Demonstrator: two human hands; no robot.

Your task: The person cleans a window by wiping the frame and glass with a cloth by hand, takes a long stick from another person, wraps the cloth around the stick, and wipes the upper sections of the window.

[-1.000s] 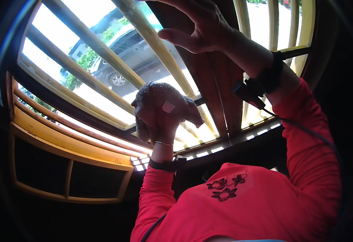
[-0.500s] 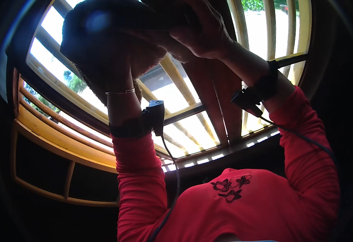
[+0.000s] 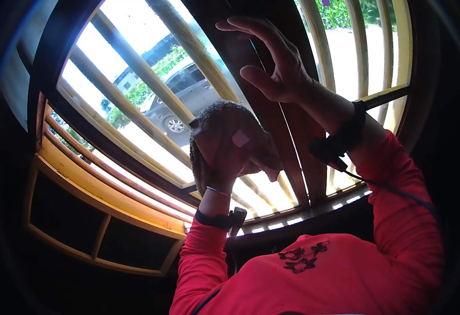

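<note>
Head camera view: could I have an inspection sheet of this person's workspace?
Surface: slatted window, brightly backlit; whether anything touches it is unclear.
Job's things: fuzzy cloth, partly around the left hand.
Clutter: nothing seen; the dark areas hide detail.
Grippers: none, just bare hands; the left holds the cloth, the right hand is raised, open and empty.
Cables: dark cable runs from the right wrist strap along the sleeve.
Surroundings: car and greenery outside; wooden frame at lower left.

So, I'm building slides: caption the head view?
Left hand holding a fuzzy cloth, right hand raised open, before window bars.
</note>
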